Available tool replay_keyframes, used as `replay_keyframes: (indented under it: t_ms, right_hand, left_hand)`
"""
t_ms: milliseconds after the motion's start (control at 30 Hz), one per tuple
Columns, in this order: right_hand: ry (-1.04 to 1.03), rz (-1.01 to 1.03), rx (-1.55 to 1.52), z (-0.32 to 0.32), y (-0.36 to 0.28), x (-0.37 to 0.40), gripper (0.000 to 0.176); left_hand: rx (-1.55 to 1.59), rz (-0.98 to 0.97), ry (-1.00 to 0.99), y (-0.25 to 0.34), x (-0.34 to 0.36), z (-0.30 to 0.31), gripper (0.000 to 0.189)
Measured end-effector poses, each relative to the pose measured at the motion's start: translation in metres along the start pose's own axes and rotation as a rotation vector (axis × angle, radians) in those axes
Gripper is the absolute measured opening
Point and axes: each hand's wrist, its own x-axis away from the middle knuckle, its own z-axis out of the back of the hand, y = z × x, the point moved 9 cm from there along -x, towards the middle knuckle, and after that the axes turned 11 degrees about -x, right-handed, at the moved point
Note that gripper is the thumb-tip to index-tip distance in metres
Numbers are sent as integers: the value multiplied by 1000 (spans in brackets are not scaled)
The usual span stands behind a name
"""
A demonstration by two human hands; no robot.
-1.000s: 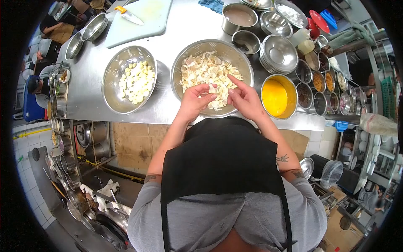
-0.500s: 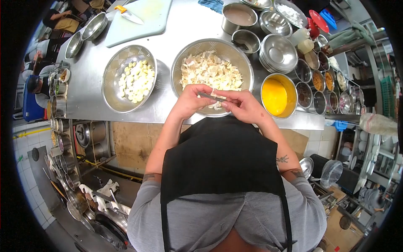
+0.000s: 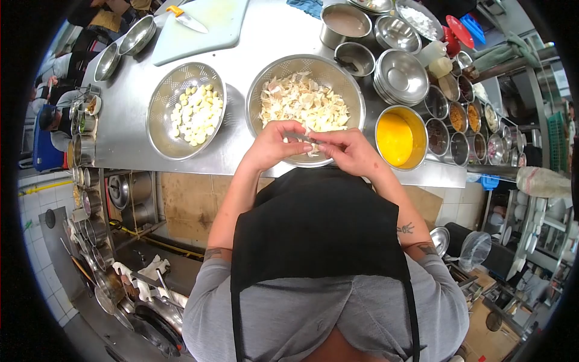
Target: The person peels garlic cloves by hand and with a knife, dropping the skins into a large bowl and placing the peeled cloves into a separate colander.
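Observation:
Both hands meet over the near rim of a large perforated steel colander (image 3: 254,108) that holds garlic cloves and papery skins (image 3: 301,102). My left hand (image 3: 274,146) is closed in a pinch, thumb against fingers; what it grips is too small to make out. Opposite it, my right hand (image 3: 348,151) pinches a small pale piece, which looks like a garlic clove (image 3: 313,146), between thumb and forefinger. Left of them, a second colander (image 3: 158,114) contains peeled garlic cloves (image 3: 196,114).
A steel pot of yellow liquid (image 3: 395,139) stands right of the colander. Farther back are stacked steel bowls (image 3: 403,75), a pot of brownish liquid (image 3: 345,24), and a cutting board (image 3: 205,33) with an orange-handled knife (image 3: 188,20). Several ingredient containers (image 3: 458,117) line the right side.
The narrow grey strip, like a small blade, that spanned both hands no longer shows clearly. My fingertips have shifted slightly around the small piece; the bowls and pots stay put.

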Motion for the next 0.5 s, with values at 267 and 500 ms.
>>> replay_keyframes:
  t_ms: [267,500]
  right_hand:
    - [176,-148,-309,13,27,4,30]
    - [262,-294,-305,24,46,5,32]
  left_hand:
    - [98,-26,66,12,-1,-2,28]
    - [283,-55,22,6,-3,-3,33]
